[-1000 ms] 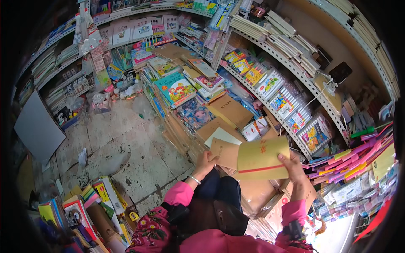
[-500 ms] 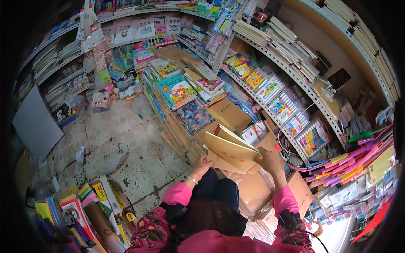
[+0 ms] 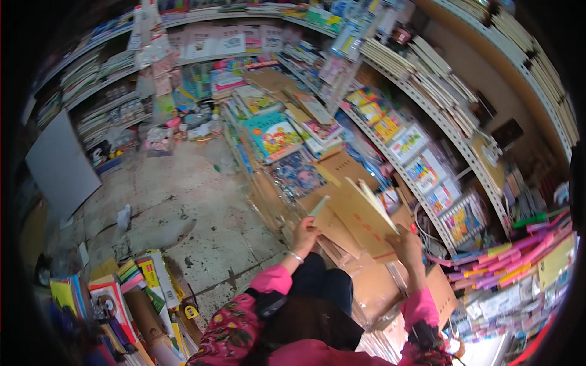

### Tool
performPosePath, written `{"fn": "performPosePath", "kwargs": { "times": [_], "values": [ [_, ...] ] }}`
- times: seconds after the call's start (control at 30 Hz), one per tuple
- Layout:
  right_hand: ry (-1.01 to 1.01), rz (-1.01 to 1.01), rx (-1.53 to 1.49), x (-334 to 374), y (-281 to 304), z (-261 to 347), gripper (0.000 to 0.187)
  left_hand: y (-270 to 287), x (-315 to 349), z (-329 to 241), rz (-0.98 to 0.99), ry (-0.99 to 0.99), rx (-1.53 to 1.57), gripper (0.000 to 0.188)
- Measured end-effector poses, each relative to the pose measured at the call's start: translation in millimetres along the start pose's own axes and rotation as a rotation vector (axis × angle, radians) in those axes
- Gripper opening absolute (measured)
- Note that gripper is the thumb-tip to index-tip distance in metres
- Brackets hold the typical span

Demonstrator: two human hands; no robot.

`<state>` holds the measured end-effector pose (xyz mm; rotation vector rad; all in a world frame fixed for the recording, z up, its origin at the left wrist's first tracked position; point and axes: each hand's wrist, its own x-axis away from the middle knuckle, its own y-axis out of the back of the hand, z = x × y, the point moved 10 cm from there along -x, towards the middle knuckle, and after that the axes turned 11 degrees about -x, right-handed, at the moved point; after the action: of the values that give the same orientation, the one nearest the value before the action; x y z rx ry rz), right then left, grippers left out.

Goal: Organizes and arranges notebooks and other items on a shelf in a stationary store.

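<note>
As left hand [image 3: 304, 236] curls, right hand [image 3: 408, 249] bends, both gripping tan booklets [image 3: 364, 221].

The left forearm [image 3: 273, 282] slants forward and inward, its wrist [image 3: 293, 258] fairly straight; the left grip [image 3: 303, 237] is curled, thumb and fingers pinched together. The right forearm [image 3: 421, 310] points nearly straight ahead, and the right grip [image 3: 408, 249] is closed, fingers bent. The two hands stand apart.
</note>
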<state>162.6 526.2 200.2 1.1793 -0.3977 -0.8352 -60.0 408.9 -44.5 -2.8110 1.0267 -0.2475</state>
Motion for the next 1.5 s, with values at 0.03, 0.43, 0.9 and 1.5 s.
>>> {"fn": "performPosePath", "kwargs": {
  "times": [0.03, 0.43, 0.9, 1.5],
  "values": [
    [0.026, -0.006, -0.034, 2.2, 3.1, 0.7, 0.029, 5.8, -4.9, -6.7, -0.073, -0.070, -0.307, 0.041],
    [0.164, 0.225, -0.149, 6.6, 0.3, 55.6, 0.027, 26.8, 17.2, -134.0, 0.249, -0.352, -0.459, 0.102],
    [-0.063, 0.741, -1.057, 69.3, -72.8, 57.1, 0.053, 33.0, 98.1, -98.9, 0.661, 0.077, 0.039, 0.057],
    [-0.321, 0.499, -1.278, 143.5, -187.5, -30.3, 0.048, 82.8, 140.2, -64.1, 0.671, 0.207, -0.004, 0.057]
  ]
}}
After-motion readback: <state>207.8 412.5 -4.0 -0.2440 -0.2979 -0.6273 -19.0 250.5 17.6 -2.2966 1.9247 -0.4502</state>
